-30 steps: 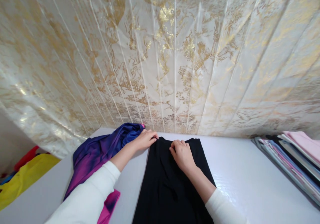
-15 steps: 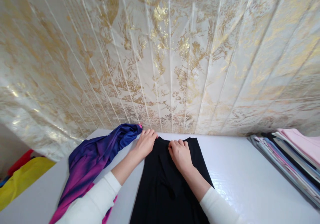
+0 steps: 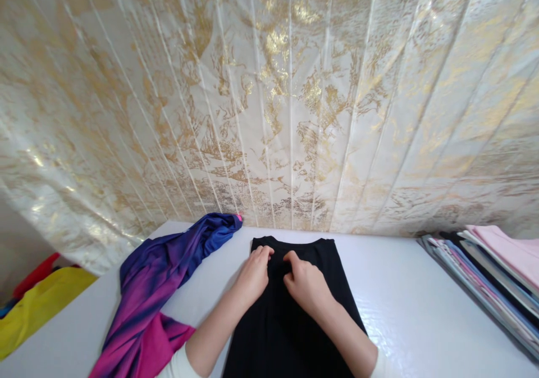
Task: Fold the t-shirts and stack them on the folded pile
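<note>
A black garment, which looks like pants (image 3: 290, 327), lies flat in front of me with its waist edge toward the wall; its lower part runs out of view. Near the upper left of the cloth, my left hand (image 3: 255, 271) is closed with its fingertips pinching the fabric. My right hand (image 3: 309, 282) is closed too, fingers curled into the cloth just right of the middle. A small gap separates the two hands. What lies under the curled fingers is hidden.
A crumpled purple and blue garment (image 3: 160, 277) lies on the white table (image 3: 404, 310) at left. Folded clothes (image 3: 497, 271) are stacked at right. Yellow cloth (image 3: 50, 299) sits beyond the left edge. A gold-patterned curtain (image 3: 290, 114) hangs behind the table.
Both hands have moved down from the waist edge toward me, and the left has come in closer to the right. The waist edge now lies uncovered.
</note>
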Tool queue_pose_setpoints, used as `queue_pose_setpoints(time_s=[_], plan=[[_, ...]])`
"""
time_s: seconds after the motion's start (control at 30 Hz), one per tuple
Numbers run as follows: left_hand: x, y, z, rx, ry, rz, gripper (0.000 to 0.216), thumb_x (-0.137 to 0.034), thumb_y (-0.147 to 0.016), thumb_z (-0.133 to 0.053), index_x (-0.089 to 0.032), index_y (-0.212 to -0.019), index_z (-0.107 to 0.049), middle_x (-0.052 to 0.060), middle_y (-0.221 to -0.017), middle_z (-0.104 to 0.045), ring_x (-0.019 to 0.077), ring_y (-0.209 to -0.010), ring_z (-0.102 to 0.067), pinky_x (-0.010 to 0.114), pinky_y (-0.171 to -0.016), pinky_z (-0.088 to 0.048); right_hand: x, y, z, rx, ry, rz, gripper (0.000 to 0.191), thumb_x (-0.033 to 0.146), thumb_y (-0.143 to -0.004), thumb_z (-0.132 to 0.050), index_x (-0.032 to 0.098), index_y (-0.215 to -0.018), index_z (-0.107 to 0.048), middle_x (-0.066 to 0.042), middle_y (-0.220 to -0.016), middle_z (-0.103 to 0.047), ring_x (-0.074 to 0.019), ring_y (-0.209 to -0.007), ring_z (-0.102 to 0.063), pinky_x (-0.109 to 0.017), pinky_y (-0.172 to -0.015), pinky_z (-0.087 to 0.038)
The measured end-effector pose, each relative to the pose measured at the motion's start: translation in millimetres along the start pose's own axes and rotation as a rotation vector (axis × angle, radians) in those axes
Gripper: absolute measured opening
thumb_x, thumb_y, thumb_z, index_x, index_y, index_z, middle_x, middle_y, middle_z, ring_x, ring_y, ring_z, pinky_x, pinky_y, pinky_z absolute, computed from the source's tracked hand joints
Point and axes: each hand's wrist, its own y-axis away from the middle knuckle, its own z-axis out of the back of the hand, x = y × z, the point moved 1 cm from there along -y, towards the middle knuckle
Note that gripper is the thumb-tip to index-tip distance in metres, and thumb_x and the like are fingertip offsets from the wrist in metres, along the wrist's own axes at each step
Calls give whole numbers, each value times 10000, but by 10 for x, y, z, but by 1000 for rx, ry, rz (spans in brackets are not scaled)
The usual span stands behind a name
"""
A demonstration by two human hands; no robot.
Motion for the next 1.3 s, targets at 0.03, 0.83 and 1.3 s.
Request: queue_pose_setpoints(time_s=[0.03,0.83,1.3], plan=[[-45,4,22,8,-3,-5,419,84,-772,-415,-160,-1086,-549,83,-1081,-605,182,-1032,-602,303,-915,-474,-79,-37,103,5,-53,-26,293,85,-755,-475,185,-1016,-561,-73,-878,-682,-231,-772,-663,-304,-645,-439],[-815,132,-88,107,-87,-141,252,-218,-837,-591,-177,-1074,-519,83,-1132,-531,247,-997,-586,366,-851,-499,-567,4,1043,156,-899,-164,285,432,-684,-646,216,-779,-486,86,-461,-510,-72,-354,-457,-169,-331,-320],[-738,557,-94,128,-72,-185,100,-94,-726,-527,-194,-731,-526,33,-953,-593,225,-927,-542,384,-829,-429,-532,-91,840,75,-894,-152,265,433,-709,-617,216,-805,-499,113,-458,-450,-57,-345,-410,-162,-327,-304]])
